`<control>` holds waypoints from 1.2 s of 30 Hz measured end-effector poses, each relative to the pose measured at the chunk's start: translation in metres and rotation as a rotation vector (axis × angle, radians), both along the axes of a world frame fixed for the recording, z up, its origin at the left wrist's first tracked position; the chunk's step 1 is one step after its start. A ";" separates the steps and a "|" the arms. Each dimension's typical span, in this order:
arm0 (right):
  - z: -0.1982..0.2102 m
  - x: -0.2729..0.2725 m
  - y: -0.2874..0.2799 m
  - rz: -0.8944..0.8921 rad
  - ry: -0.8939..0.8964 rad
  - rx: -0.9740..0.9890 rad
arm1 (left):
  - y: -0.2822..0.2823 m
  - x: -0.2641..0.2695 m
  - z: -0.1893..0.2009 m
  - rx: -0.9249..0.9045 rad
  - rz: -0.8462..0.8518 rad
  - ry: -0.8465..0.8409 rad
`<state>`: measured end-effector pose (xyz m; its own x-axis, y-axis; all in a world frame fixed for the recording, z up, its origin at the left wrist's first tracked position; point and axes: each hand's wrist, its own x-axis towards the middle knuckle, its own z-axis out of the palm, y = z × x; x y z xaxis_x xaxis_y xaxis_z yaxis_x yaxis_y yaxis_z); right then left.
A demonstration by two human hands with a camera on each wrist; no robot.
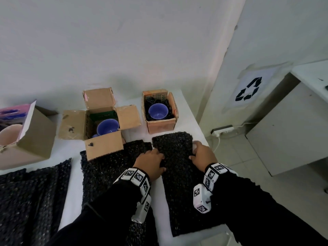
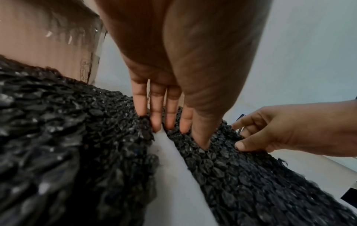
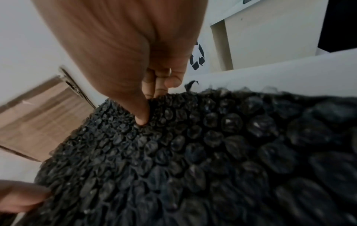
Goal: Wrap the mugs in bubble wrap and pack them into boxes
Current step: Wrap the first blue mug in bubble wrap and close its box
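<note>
Gripping the same black bubble wrap sheet (image 1: 174, 157) from either side, both hands work at the near right part of the white table (image 1: 74, 151). The left hand (image 1: 150, 163) holds the sheet's left edge; the left wrist view shows its fingers (image 2: 157, 107) reaching down over that edge while the thumb presses on the bubbled top. The right hand (image 1: 202, 156) pinches the right edge, thumb on top and fingers curled beneath, as the right wrist view shows. This sheet lies flat on the table, running from just in front of the right box (image 1: 160, 110) back toward the person. A second bubble wrap sheet (image 1: 110, 167) lies just to its left, a strip of bare table between them, and its far end runs under the middle box (image 1: 103, 125). The right box holds a blue mug (image 1: 158, 111) nested in black bubble wrap. The middle box, flaps open, holds another blue mug (image 1: 108, 127). At the left, a third box (image 1: 35, 135) lies tipped on its side with a pink mug (image 1: 8, 134) at its opening. More bubble wrap (image 1: 32, 196) is spread at the near left. A recycling sign (image 1: 248, 89) hangs on the wall to the right.
</note>
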<state>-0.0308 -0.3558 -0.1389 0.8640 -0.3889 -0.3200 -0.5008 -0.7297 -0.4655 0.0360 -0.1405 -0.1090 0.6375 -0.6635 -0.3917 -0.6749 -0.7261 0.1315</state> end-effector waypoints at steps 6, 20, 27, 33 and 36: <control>0.018 -0.001 -0.005 0.035 -0.138 0.151 | 0.003 0.003 0.012 -0.210 0.145 -0.126; 0.126 0.036 -0.006 0.167 -0.314 0.509 | 0.000 0.054 0.107 -0.718 0.273 0.037; 0.185 0.096 -0.010 0.264 -0.358 0.102 | -0.002 0.096 0.159 -0.328 0.296 -0.105; 0.220 0.130 0.000 0.090 -0.769 0.048 | 0.001 0.126 0.196 -0.856 0.425 -0.353; 0.230 0.137 0.003 0.109 -1.053 0.035 | -0.001 0.132 0.206 -1.110 0.294 -0.517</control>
